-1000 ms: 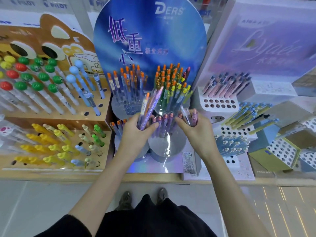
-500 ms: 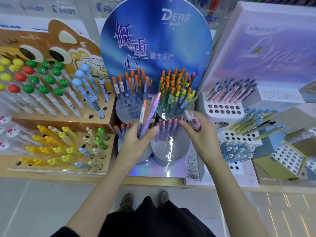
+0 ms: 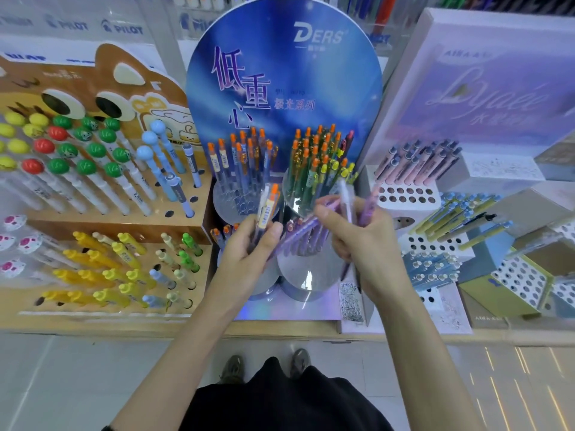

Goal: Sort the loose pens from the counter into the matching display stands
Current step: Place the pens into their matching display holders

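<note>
My left hand (image 3: pixel 249 253) grips a small bunch of pens; its orange-capped pen (image 3: pixel 270 204) sticks up above my thumb. My right hand (image 3: pixel 364 241) holds purple pens (image 3: pixel 368 209) and a clear white one, and a long purple pen (image 3: pixel 295 236) slants from it toward my left hand. Both hands hover over the blue round-backed DERS stand (image 3: pixel 283 88), just in front of its clear cups of orange-capped pens (image 3: pixel 242 157) and orange and yellow pens (image 3: pixel 320 163). A lower cup of purple pens is mostly hidden behind my fingers.
A brown cartoon stand (image 3: pixel 102 88) at left holds ball-topped pens (image 3: pixel 87 150) and yellow pens (image 3: pixel 102 269). To the right a lilac stand (image 3: pixel 485 88) has pink pens (image 3: pixel 417 163), with white perforated holders (image 3: pixel 516 278) and blue-yellow pens (image 3: pixel 460 219) beyond. The counter edge (image 3: pixel 280 334) runs below.
My right hand has drawn a long purple pen sideways from the left hand's bunch. The left hand's pens now stand shorter, and the view has dipped slightly.
</note>
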A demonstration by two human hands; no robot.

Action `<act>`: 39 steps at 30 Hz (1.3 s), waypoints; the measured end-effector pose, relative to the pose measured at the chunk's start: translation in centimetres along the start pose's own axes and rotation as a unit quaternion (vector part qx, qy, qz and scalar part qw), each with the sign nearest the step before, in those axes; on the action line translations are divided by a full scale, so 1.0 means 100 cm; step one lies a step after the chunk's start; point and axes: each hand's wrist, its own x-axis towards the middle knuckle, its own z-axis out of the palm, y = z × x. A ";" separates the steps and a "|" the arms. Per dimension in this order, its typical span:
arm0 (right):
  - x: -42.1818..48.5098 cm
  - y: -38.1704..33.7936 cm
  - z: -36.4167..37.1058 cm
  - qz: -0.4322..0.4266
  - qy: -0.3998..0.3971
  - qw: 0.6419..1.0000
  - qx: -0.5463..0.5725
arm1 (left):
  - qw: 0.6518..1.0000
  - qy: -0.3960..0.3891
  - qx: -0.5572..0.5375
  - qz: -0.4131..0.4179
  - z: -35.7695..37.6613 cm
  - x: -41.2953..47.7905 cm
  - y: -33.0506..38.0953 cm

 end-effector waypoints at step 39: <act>0.022 0.057 -0.041 -0.220 0.183 0.883 -0.372 | 0.993 0.070 0.099 0.003 0.016 0.014 -0.021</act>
